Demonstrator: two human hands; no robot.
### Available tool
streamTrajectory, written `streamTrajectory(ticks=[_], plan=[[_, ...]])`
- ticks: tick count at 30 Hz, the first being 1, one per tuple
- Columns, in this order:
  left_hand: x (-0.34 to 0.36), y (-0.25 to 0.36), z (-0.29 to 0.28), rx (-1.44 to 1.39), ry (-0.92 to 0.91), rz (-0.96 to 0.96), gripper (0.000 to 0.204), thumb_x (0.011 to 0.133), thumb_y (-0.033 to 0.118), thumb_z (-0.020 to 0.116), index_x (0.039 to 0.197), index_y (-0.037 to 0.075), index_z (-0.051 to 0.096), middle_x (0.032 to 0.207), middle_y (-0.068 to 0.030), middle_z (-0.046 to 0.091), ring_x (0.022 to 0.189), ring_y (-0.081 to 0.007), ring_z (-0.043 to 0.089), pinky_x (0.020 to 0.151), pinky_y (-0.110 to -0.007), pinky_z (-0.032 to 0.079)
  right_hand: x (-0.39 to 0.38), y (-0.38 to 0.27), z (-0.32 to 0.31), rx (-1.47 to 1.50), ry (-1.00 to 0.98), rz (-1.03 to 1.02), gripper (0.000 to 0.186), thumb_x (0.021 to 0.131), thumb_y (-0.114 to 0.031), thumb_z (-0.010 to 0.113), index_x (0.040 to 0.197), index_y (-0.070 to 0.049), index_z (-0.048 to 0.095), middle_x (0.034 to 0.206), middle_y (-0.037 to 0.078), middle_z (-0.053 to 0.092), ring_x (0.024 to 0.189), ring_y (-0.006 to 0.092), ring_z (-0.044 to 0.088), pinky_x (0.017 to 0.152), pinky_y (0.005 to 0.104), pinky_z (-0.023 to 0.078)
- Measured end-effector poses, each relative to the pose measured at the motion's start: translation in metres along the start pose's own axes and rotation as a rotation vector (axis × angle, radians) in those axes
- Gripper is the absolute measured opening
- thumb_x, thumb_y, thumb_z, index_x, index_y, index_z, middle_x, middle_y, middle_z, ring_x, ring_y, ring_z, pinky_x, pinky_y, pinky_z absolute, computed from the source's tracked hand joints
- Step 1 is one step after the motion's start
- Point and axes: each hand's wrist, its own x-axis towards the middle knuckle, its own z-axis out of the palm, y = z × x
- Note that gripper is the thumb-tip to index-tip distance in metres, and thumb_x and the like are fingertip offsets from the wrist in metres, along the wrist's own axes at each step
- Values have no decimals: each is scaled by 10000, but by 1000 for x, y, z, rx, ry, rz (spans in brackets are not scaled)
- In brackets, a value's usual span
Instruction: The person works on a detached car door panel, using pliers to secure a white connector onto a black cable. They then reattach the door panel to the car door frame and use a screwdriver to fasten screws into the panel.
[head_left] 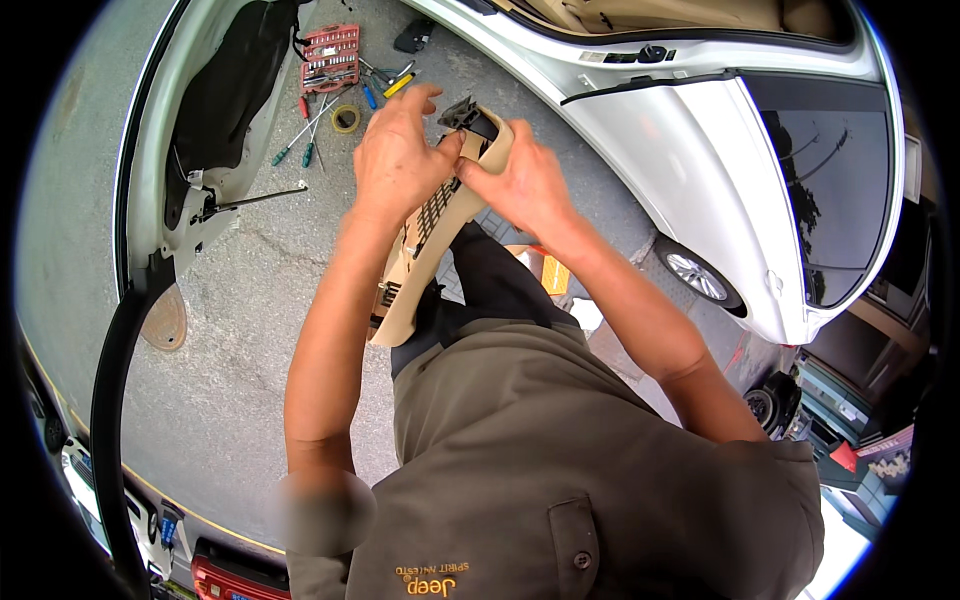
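Observation:
A long beige plastic trim panel (pixel 408 290) with black grilles and clips along its inner side rests tilted against my legs. My left hand (pixel 400 155) grips its upper end, thumb pressed near a small black plastic piece (pixel 461 115) at the tip, fingers curled above. My right hand (pixel 515 180) holds the same end from the right, with its thumb across the panel's inner side.
An open car door (pixel 210 110) stands at my left; a white car (pixel 680 170) at my right. On the pavement ahead lie a red socket set (pixel 330 55), several screwdrivers (pixel 308 152), a tape roll (pixel 346 119) and a black pouch (pixel 414 36). A yellow box (pixel 556 275) sits low.

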Motion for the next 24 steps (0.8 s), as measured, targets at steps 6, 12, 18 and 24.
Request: streamTrajectory(ticks=[6,12,18,24], plan=[[24,-22,-9,-163,-87,490,364,843,173,745,1184,60,685,937,-177,718,760,-307,699,714,-370,565,1,-5,-3,-58,-78,-27,679,770,-404,758,1177,91,532,907,271,706,864,408,716,767,440,567],[57,-27,-25,-113,-368,527,362,876,158,736,1217,57,669,937,-174,728,826,-259,725,766,-351,564,10,-9,0,-12,-67,-36,655,744,-367,718,1155,111,537,890,286,698,846,417,711,767,447,562],[80,-33,-39,-246,-594,450,328,914,212,709,1170,8,682,993,-131,744,927,-182,693,878,-335,532,28,2,4,-49,-35,-67,664,733,-377,707,1123,135,543,889,284,703,867,401,714,795,428,557],[82,-43,-37,-318,-539,464,286,923,241,675,1110,29,717,975,-153,746,904,-206,695,846,-353,525,38,8,0,-36,-54,-70,647,744,-376,695,1150,108,558,938,238,719,900,340,718,838,391,544]])
